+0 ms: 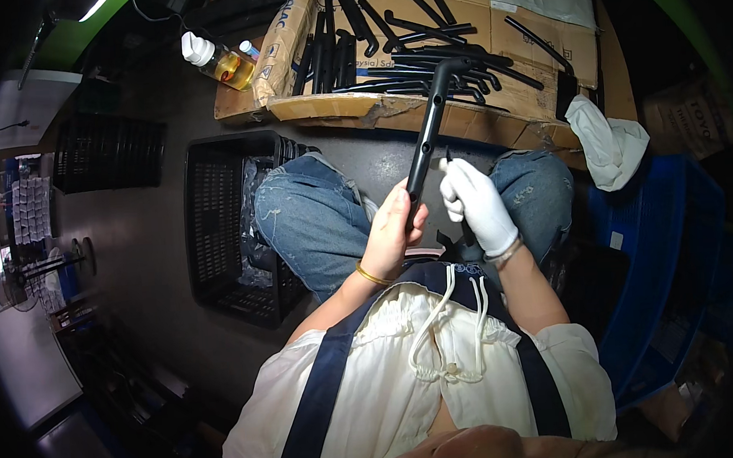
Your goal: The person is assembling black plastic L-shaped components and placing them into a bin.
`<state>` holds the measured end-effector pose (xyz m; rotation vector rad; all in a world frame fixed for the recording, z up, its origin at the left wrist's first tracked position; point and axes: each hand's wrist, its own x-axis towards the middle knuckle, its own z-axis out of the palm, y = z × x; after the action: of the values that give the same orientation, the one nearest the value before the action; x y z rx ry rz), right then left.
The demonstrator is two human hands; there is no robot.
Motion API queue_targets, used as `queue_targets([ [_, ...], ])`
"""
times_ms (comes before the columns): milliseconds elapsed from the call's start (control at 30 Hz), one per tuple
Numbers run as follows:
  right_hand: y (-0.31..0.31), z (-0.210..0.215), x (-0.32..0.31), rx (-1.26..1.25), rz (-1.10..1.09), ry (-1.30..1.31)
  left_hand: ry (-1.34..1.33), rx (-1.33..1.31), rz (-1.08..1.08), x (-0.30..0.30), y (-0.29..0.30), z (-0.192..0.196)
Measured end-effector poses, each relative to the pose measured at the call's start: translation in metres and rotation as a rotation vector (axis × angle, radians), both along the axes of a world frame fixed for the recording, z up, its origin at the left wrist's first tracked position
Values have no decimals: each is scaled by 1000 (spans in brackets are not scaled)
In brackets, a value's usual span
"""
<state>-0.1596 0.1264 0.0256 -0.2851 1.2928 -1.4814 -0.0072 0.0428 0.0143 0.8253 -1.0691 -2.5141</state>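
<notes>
My bare left hand point(394, 234) is wrapped round the lower end of a black plastic tube point(429, 129), which has a bent head at its top and holes along its side. The tube slants up and to the right, its head over the front of the open cardboard box point(325, 107). Beside it, apart from the tube, my right hand point(481, 209) in a white glove is closed in a pinch. A small dark tip shows at its fingertips; what it belongs to is hidden. Many similar black tubes point(423, 58) lie loosely in the box.
A black slotted crate point(203, 231) with clear plastic bags stands left of my knees. On the bench's left corner is a spray bottle point(226, 65) with yellow liquid. A white cloth point(609, 143) hangs at the box's right corner, and blue bins point(650, 270) stand at the right.
</notes>
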Motion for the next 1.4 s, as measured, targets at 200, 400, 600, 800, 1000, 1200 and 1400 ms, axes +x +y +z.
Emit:
queue_targets([
  [200,18,11,1,-57,106,710,-34,39,75,4,-8,2],
  [400,14,29,20,120,308,878,-115,2,62,4,-6,7],
  [600,8,33,24,-43,405,1390,-200,-189,24,3,-3,12],
  [800,8,18,23,-38,439,1435,-215,-237,-8,4,-4,12],
  [1000,8,17,21,-53,447,1409,-243,-179,-5,3,-5,11],
  [1200,8,22,20,-19,472,1391,-222,-182,-27,4,-5,11],
  [1400,9,25,16,30,534,1367,-215,-149,-49,4,-5,8],
])
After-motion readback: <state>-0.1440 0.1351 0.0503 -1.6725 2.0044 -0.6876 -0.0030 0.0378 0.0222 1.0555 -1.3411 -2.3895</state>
